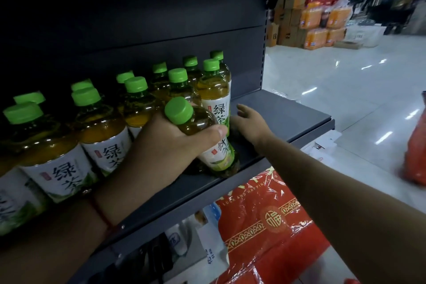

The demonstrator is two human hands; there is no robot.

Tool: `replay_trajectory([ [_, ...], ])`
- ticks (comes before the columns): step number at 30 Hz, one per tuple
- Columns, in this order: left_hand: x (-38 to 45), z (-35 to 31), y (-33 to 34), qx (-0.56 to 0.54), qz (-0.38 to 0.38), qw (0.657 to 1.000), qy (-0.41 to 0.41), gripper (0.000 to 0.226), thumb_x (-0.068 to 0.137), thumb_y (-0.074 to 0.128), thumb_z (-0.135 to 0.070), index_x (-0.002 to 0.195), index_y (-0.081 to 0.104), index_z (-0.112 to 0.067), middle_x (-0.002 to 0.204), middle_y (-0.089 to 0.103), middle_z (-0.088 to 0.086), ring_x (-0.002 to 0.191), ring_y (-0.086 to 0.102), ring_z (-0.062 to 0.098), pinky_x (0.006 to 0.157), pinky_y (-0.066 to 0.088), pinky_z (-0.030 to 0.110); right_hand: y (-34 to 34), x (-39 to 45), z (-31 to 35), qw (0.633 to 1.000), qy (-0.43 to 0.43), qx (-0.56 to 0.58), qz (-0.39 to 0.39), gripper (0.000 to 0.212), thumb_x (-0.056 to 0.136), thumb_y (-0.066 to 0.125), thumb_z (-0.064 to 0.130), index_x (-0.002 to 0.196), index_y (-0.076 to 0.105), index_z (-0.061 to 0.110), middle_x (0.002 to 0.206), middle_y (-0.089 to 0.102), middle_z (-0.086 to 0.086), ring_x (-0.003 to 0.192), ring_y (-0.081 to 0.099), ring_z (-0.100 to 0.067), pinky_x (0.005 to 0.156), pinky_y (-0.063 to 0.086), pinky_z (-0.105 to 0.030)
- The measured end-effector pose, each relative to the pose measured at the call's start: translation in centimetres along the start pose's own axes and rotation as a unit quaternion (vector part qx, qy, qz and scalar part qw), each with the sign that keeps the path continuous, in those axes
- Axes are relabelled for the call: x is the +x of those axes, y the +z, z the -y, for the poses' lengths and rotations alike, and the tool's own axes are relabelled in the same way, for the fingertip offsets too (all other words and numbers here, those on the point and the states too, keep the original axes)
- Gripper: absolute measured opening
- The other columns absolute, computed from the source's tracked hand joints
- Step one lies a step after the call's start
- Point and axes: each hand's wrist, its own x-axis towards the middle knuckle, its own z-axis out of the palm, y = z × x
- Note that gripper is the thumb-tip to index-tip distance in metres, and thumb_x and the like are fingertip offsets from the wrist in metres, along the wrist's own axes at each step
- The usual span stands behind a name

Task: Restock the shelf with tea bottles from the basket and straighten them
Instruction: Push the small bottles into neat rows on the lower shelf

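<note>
Two hands work at a dark grey metal shelf [283, 108] with a flat matte deck and a perforated upright at its right end. Rows of tea bottles [103, 136] stand on it, two deep, filling the left and middle of the deck: clear plastic, rounded shoulders, amber-green liquid inside, ribbed bright green screw caps. Each has a glossy white wrap label with large dark green characters reading 绿茶, a small red seal mark beside them, and a green leafy picture at the bottom edge.

The left hand [166, 143] is wrapped around the shoulder of one tilted bottle [207, 143], thumb across its front; the cap leans toward the camera and to the left while the base sits on the deck near the front edge. A thin red cord circles that wrist. Just behind the tilted bottle stands an upright bottle [215, 94] at the right end of the rows. The right hand [250, 122] reaches in beside it, fingers stretched out and relaxed, holding nothing, over the bare part of the deck.

Below the shelf lies a shiny red plastic bag [265, 219] with crinkled film and gold ornament; the words "LUCK AND HAPPINESS" can be read along its top border. Across the pale, polished floor [345, 80], stacked brown cardboard boxes [290, 18] and orange shrink-wrapped packs are blurred.
</note>
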Motion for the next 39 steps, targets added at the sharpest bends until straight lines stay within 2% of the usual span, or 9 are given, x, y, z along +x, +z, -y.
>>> replay_trajectory([
  [3,-0.1,-0.4,-0.1,-0.036,0.010,0.999,0.016,0.044,0.071,0.076,-0.045,0.109,0.065,-0.026,0.100,0.072,-0.011,0.091,0.069,0.003,0.079,0.058,0.031,-1.1,-6.0,0.3,0.992,-0.084,0.092,0.004,0.027,0.099,0.047,0.008,0.121,0.063,0.011,0.112,0.067,0.004,0.111,0.060,-0.016,0.068,0.044,-0.001],
  [6,0.0,-1.0,0.0,-0.045,0.028,0.998,0.019,0.034,0.075,0.075,-0.036,0.106,0.067,-0.026,0.097,0.073,-0.012,0.089,0.069,0.001,0.078,0.057,0.026,-1.3,-11.3,0.6,0.979,-0.121,0.117,0.112,0.040,0.091,0.045,-0.001,0.126,0.062,0.008,0.121,0.067,-0.004,0.111,0.064,-0.013,0.077,0.048,-0.009],
  [9,0.4,-1.8,0.6,-0.031,0.041,0.999,0.019,0.029,0.075,0.076,-0.036,0.101,0.069,-0.023,0.091,0.074,-0.011,0.084,0.069,0.000,0.075,0.058,0.025,-1.5,-14.3,0.6,0.966,-0.144,0.028,0.211,0.072,0.084,0.060,0.002,0.147,0.039,0.030,0.130,0.061,0.009,0.112,0.062,-0.006,0.086,0.054,-0.022],
  [13,0.8,-3.3,2.3,0.036,0.056,0.997,0.028,0.040,0.070,0.075,-0.050,0.100,0.064,-0.027,0.095,0.070,-0.010,0.086,0.066,0.002,0.079,0.056,0.029,-0.5,-13.5,-0.7,0.976,-0.188,-0.080,0.079,0.068,0.077,0.079,0.013,0.135,0.047,0.031,0.123,0.061,0.012,0.113,0.060,-0.002,0.099,0.052,-0.033],
  [16,1.2,-4.1,2.5,0.181,0.060,0.978,0.079,0.066,0.071,0.059,-0.069,0.127,0.046,-0.035,0.127,0.050,-0.009,0.117,0.049,0.011,0.095,0.047,0.037,-0.8,-12.1,-1.8,0.982,-0.160,-0.098,0.005,0.057,0.070,0.078,0.034,0.121,0.055,0.031,0.113,0.067,0.012,0.103,0.065,-0.005,0.092,0.055,-0.041],
  [20,3.1,-4.2,-0.5,0.471,-0.082,0.835,0.272,0.075,0.081,0.051,-0.065,0.142,0.034,-0.025,0.144,0.035,0.007,0.136,0.027,0.028,0.110,0.023,0.045,-2.2,-10.3,-2.8,0.988,-0.118,-0.051,-0.086,0.053,0.068,0.078,0.037,0.116,0.057,0.027,0.108,0.069,0.009,0.095,0.067,-0.005,0.085,0.059,-0.040],
  [23,5.1,-3.2,-2.1,0.572,-0.098,0.772,0.260,0.081,0.075,0.062,-0.057,0.142,0.033,-0.021,0.144,0.035,0.016,0.135,0.028,0.037,0.111,0.017,0.054,-3.0,-7.9,-2.8,0.982,-0.091,-0.079,-0.144,0.053,0.069,0.077,0.041,0.116,0.057,0.027,0.109,0.068,0.007,0.096,0.066,-0.012,0.084,0.058,-0.043],
  [30,5.1,-0.5,-3.2,0.592,-0.096,0.780,0.180,0.091,0.075,0.057,-0.064,0.147,0.024,-0.019,0.123,0.057,0.012,0.109,0.051,0.033,0.097,0.033,0.049,-2.2,-4.1,-1.5,0.977,-0.078,-0.172,-0.103,0.055,0.077,0.080,0.040,0.124,0.056,0.025,0.118,0.066,0.004,0.106,0.062,-0.018,0.088,0.052,-0.040],
  [39,5.1,1.3,-2.7,0.597,-0.119,0.768,0.198,0.114,0.061,0.069,-0.069,0.148,0.018,-0.016,0.116,0.060,0.005,0.107,0.051,0.028,0.093,0.033,0.048,-0.9,-4.3,-2.0,0.984,-0.085,-0.120,-0.099,0.058,0.082,0.077,0.035,0.134,0.053,0.027,0.125,0.065,0.008,0.114,0.058,-0.014,0.093,0.048,-0.034],
])
